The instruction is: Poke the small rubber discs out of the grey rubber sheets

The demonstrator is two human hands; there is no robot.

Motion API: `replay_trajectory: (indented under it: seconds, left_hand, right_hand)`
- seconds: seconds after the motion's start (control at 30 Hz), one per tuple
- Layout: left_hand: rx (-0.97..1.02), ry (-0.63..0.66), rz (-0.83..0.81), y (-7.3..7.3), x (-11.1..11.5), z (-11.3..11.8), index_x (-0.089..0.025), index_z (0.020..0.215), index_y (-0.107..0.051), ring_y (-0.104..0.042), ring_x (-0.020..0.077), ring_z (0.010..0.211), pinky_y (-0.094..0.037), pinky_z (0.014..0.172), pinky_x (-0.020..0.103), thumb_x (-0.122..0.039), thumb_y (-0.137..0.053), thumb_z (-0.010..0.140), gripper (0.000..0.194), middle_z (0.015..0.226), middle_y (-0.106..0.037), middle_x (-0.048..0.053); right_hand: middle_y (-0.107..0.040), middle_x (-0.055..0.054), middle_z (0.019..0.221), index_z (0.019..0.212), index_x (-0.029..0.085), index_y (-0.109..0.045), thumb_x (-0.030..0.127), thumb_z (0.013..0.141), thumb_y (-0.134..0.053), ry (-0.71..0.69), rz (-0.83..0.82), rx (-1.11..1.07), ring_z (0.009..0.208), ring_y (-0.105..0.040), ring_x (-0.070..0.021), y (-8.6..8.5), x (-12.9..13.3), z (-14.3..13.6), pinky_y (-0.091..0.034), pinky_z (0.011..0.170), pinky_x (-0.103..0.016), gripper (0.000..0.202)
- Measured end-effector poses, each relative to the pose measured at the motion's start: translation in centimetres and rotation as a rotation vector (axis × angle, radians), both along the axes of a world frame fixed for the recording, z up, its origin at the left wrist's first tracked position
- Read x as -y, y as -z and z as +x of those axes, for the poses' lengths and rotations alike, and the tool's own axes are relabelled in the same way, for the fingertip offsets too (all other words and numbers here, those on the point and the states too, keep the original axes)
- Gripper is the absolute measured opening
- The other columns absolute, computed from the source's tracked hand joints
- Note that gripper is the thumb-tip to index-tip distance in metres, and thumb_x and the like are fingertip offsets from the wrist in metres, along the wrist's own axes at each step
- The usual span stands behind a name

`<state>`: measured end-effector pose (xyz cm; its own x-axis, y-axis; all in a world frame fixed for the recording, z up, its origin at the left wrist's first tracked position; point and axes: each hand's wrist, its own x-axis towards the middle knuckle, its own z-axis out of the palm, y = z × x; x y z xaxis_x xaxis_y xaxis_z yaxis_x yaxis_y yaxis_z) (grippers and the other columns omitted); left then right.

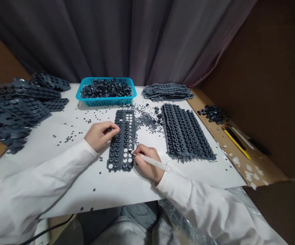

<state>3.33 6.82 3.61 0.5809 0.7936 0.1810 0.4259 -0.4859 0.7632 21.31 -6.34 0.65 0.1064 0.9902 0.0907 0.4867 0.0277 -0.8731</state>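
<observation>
A dark grey rubber sheet (122,136) with rows of round ring-shaped pieces lies lengthwise before me. Several of its round holes show white, mostly in the right-hand rows and near the bottom. My left hand (101,134) is closed in a pinch at the sheet's left edge; whatever lies between its fingertips is hidden. My right hand (149,163) grips a white pen-like tool (155,162) with a dark tip. That tip meets the lower right part of the sheet, beside white holes.
A blue basket (106,101) holds many small black pieces. Stacked sheets (188,132) lie right, another pile (168,92) behind, more sheets (17,105) left. Small dark discs (147,120) are scattered centrally. A yellow tool (236,143) lies near black pieces (213,114) on cardboard.
</observation>
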Motion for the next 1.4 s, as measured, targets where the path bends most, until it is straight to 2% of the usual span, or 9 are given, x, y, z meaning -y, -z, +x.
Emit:
replay_trajectory:
  seconds: [0.1,0.23,0.37,0.47,0.67,0.8,1.13,1.3,1.4]
  left_hand:
    - [0.223,-0.156,-0.370,-0.6,-1.1,-0.7,-0.015,0.087,-0.061,-0.048,0.0107,0.056,-0.039,0.053,0.023,-0.041,-0.064,0.072,0.030,0.074,-0.062,0.002]
    - [0.383,-0.136,-0.947,-0.6,-0.9,-0.4,-0.013,0.086,-0.057,-0.042,0.0072,0.050,-0.035,0.047,0.021,-0.029,-0.065,0.062,0.030,0.074,-0.062,0.005]
    - [0.327,0.000,-1.133,-0.8,0.1,1.1,-0.015,0.078,-0.052,-0.048,0.0100,0.053,-0.037,0.046,0.022,-0.030,-0.056,0.067,0.019,0.073,-0.059,0.004]
    - [0.150,0.092,-0.943,-0.9,0.1,2.0,-0.016,0.073,-0.050,-0.044,0.0091,0.048,-0.033,0.043,0.021,-0.038,-0.057,0.071,0.023,0.065,-0.052,0.000]
    - [-0.383,0.362,-0.038,-0.5,-0.3,2.4,-0.016,0.077,-0.060,-0.047,0.0101,0.054,-0.038,0.055,0.022,-0.030,-0.064,0.068,0.017,0.062,-0.053,-0.003]
    - [-0.544,0.438,0.236,-0.5,0.3,3.0,-0.015,0.080,-0.060,-0.055,0.0152,0.064,-0.042,0.061,0.024,-0.021,-0.060,0.072,0.010,0.071,-0.056,0.002]
    - [-0.775,0.605,0.434,0.0,0.9,3.9,-0.013,0.084,-0.060,-0.061,0.0212,0.080,-0.047,0.070,0.028,-0.016,-0.053,0.083,0.009,0.086,-0.062,0.008]
    - [-0.432,0.675,0.295,0.7,-1.0,2.7,-0.014,0.080,-0.061,-0.059,0.0155,0.073,-0.045,0.068,0.023,-0.022,-0.042,0.090,0.023,0.080,-0.062,0.006]
    - [-0.237,0.573,0.247,0.3,-2.5,1.7,-0.015,0.082,-0.061,-0.059,0.0138,0.073,-0.045,0.069,0.022,-0.025,-0.043,0.091,0.023,0.079,-0.064,0.005]
  right_hand:
    - [-0.062,0.002,0.062,0.070,0.019,-0.058,0.017,0.072,-0.048,0.041,-0.030,-0.147,0.058,-0.055,-0.0126,-0.7,-1.2,0.4,-0.040,0.056,-0.021,0.010]
    - [-0.061,0.002,0.057,0.066,0.019,-0.055,0.017,0.070,-0.047,0.127,0.010,-0.280,0.054,-0.054,-0.0123,-1.2,-2.7,0.7,-0.042,0.056,-0.022,0.009]
    - [-0.057,0.003,0.052,0.059,0.018,-0.054,0.017,0.069,-0.049,0.119,-0.005,-0.262,0.050,-0.051,-0.0111,-0.2,-3.2,0.7,-0.040,0.052,-0.021,0.011]
    - [-0.058,0.003,0.052,0.061,0.018,-0.056,0.017,0.069,-0.049,0.109,-0.012,-0.253,0.049,-0.050,-0.0109,0.6,-3.1,0.6,-0.039,0.051,-0.021,0.010]
    - [-0.060,0.003,0.056,0.064,0.018,-0.056,0.016,0.070,-0.049,0.093,-0.006,-0.260,0.051,-0.051,-0.0107,1.0,-3.1,0.6,-0.039,0.052,-0.020,0.009]
    - [-0.057,0.003,0.055,0.064,0.018,-0.056,0.016,0.072,-0.049,0.061,0.006,-0.191,0.053,-0.049,-0.0106,0.8,-3.0,0.6,-0.036,0.052,-0.020,0.011]
    - [-0.048,0.005,0.051,0.059,0.018,-0.050,0.015,0.073,-0.048,0.026,0.036,-0.098,0.052,-0.044,-0.0098,0.4,-3.0,0.5,-0.031,0.052,-0.020,0.014]
    - [-0.052,0.003,0.055,0.059,0.019,-0.049,0.016,0.076,-0.043,-0.023,0.044,-0.093,0.055,-0.047,-0.0108,0.3,-2.8,0.7,-0.032,0.054,-0.022,0.019]
    - [-0.053,0.003,0.055,0.059,0.018,-0.049,0.015,0.076,-0.042,-0.033,0.048,-0.100,0.056,-0.048,-0.0111,0.4,-2.8,0.8,-0.032,0.055,-0.022,0.019]
